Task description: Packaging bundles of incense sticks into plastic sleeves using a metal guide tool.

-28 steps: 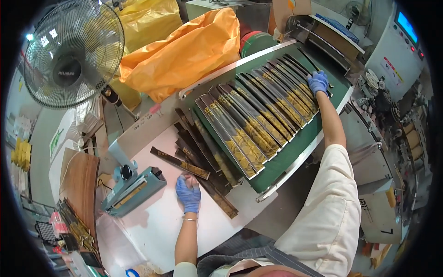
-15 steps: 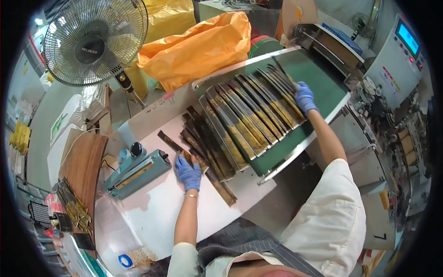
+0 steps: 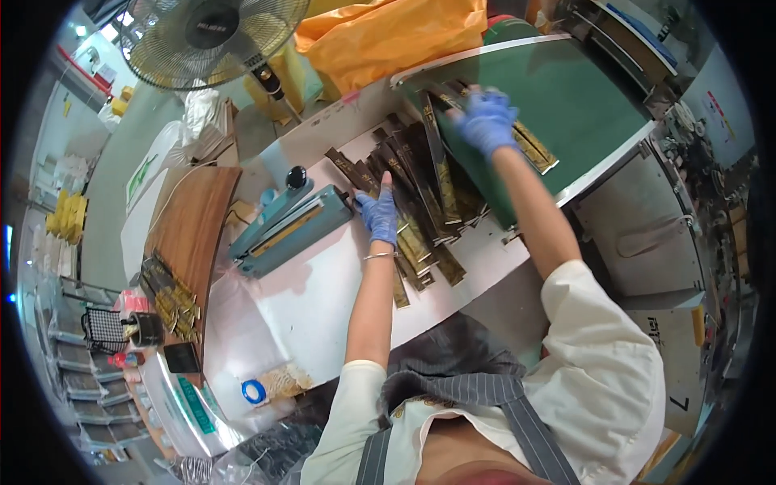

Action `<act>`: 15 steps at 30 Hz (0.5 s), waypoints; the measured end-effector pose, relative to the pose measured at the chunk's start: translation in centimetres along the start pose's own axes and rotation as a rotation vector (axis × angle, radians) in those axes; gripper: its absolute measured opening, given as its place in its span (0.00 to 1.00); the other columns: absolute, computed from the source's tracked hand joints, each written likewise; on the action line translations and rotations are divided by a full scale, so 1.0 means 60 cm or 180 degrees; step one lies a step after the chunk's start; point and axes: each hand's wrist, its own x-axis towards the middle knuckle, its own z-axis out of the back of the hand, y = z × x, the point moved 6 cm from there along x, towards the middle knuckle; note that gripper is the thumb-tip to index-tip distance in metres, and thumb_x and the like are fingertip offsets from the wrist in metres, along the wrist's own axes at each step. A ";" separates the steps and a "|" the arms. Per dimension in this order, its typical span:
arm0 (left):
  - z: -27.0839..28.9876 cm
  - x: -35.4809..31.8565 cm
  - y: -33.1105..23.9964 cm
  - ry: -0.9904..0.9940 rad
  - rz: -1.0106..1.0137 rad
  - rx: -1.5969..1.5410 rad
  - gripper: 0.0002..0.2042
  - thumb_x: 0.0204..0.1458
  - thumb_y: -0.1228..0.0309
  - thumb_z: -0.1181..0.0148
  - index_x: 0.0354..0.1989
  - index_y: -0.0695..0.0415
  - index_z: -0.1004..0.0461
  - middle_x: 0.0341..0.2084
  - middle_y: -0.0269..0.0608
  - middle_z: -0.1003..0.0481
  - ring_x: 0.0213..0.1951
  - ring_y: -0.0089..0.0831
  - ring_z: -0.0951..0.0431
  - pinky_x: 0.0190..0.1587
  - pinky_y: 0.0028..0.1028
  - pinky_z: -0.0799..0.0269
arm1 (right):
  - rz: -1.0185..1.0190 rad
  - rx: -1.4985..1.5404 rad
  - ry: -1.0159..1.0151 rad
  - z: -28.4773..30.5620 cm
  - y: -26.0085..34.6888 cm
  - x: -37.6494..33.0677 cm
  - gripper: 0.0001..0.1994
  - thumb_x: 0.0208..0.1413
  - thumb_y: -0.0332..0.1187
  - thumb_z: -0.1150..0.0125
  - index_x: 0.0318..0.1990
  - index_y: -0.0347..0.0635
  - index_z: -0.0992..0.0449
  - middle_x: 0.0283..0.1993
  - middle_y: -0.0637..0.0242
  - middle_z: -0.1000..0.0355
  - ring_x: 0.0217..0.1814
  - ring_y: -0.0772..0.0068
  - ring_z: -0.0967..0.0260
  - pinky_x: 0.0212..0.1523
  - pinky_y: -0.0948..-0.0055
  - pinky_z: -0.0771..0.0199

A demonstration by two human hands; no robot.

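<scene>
"Workshop clutter rings the frame, with a green belt (image 3: 582, 89) at upper right and a white table (image 3: 311, 319) around the centre. Where are the packets?"

"Most of the dark and gold packets (image 3: 415, 252) lie in an overlapping heap near the middle of the frame, along the table's upper right and up to the belt's left end. A few others are on the belt, below and beside the right hand (image 3: 489, 121)."

"What has just changed?"

"Half a second ago a long row of them covered the belt. Now far more green shows, and the row is bunched leftward. I take that to mean the larger share is gathered by the table, with little left spread out."

"And that right hand?"

"Above centre, blurred, fingers partly spread over the packets. I can't tell whether it grips any."

"The other one?"

"The left hand (image 3: 377, 214) is at the heap's left edge, half open, fingers loosely bent against the packets. Whether it has hold of one, I can't tell."

"Further out?"

"A teal sealer (image 3: 295, 230) just left of it, then a wooden board (image 3: 190, 214). A blue ring (image 3: 253, 392) is at lower left, an orange bag (image 3: 388, 40) at top centre, and a fan (image 3: 214, 28) at upper left."
</scene>
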 end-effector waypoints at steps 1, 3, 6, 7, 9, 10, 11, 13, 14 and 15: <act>0.007 0.000 0.009 -0.0077 -0.0051 0.0037 0.56 0.36 0.34 0.44 0.62 0.69 0.57 0.61 0.64 0.54 0.64 0.50 0.54 0.64 0.35 0.56 | 0.0025 0.0005 0.0010 -0.015 0.000 -0.011 0.27 0.46 0.49 0.44 0.51 0.40 0.35 0.46 0.52 0.36 0.50 0.52 0.39 0.45 0.54 0.37; 0.014 0.006 0.002 -0.0185 -0.0121 0.0021 0.56 0.36 0.34 0.44 0.62 0.69 0.57 0.61 0.65 0.54 0.63 0.50 0.53 0.64 0.36 0.56 | -0.0108 -0.0009 0.0640 -0.076 -0.001 -0.031 0.29 0.46 0.47 0.46 0.51 0.33 0.37 0.48 0.51 0.38 0.52 0.51 0.41 0.49 0.51 0.42; 0.034 0.005 0.018 -0.0192 0.0049 -0.0019 0.56 0.36 0.34 0.44 0.62 0.69 0.57 0.60 0.65 0.54 0.63 0.51 0.53 0.63 0.36 0.55 | 0.0689 -0.0169 0.0320 -0.071 0.162 -0.134 0.33 0.47 0.49 0.46 0.57 0.35 0.40 0.54 0.48 0.41 0.54 0.48 0.44 0.50 0.52 0.40; 0.043 0.018 0.026 -0.0123 0.0127 -0.0188 0.56 0.36 0.34 0.45 0.62 0.69 0.58 0.60 0.65 0.54 0.63 0.51 0.53 0.63 0.35 0.55 | 0.0520 0.0156 0.0812 -0.083 0.191 -0.140 0.33 0.48 0.51 0.47 0.57 0.35 0.40 0.56 0.45 0.42 0.56 0.47 0.43 0.52 0.52 0.41; 0.050 0.015 0.015 0.0001 0.0326 -0.0022 0.57 0.34 0.32 0.45 0.62 0.69 0.58 0.60 0.66 0.54 0.63 0.52 0.54 0.63 0.35 0.55 | -0.0253 0.0995 0.1819 -0.137 0.177 -0.136 0.34 0.50 0.53 0.50 0.58 0.35 0.42 0.59 0.41 0.45 0.60 0.47 0.45 0.55 0.53 0.43; 0.052 0.011 0.012 -0.0034 0.0371 0.0313 0.59 0.32 0.32 0.43 0.62 0.70 0.58 0.61 0.67 0.55 0.63 0.52 0.54 0.63 0.36 0.54 | -0.0817 0.1543 0.2290 -0.190 0.144 -0.129 0.35 0.51 0.53 0.51 0.59 0.35 0.43 0.61 0.40 0.47 0.62 0.48 0.46 0.57 0.54 0.44; 0.033 0.004 -0.008 0.0309 0.0465 0.0519 0.60 0.30 0.34 0.40 0.62 0.70 0.58 0.61 0.67 0.55 0.64 0.51 0.54 0.63 0.36 0.54 | -0.0978 0.1718 0.2031 -0.259 0.086 -0.122 0.37 0.52 0.55 0.53 0.61 0.35 0.47 0.58 0.39 0.42 0.57 0.48 0.39 0.56 0.58 0.40; 0.023 0.016 -0.008 0.0522 0.0615 0.0692 0.60 0.29 0.36 0.37 0.62 0.71 0.58 0.61 0.66 0.56 0.64 0.50 0.55 0.63 0.36 0.55 | -0.0825 0.1675 0.1568 -0.326 0.070 -0.144 0.44 0.47 0.61 0.50 0.64 0.36 0.52 0.56 0.40 0.40 0.57 0.44 0.39 0.56 0.60 0.38; 0.052 0.043 0.019 0.0297 0.0508 0.0413 0.59 0.28 0.40 0.33 0.61 0.70 0.56 0.60 0.64 0.51 0.62 0.48 0.49 0.62 0.35 0.51 | -0.0734 0.1722 0.2070 -0.298 0.126 -0.158 0.47 0.45 0.63 0.47 0.64 0.37 0.54 0.57 0.40 0.41 0.59 0.45 0.41 0.57 0.61 0.40; 0.059 0.051 0.029 0.0194 0.0348 0.0141 0.57 0.26 0.45 0.29 0.61 0.69 0.53 0.58 0.61 0.46 0.60 0.46 0.44 0.60 0.35 0.46 | -0.0641 0.1719 0.2100 -0.275 0.149 -0.161 0.47 0.45 0.63 0.47 0.64 0.37 0.54 0.57 0.40 0.41 0.59 0.45 0.41 0.57 0.61 0.40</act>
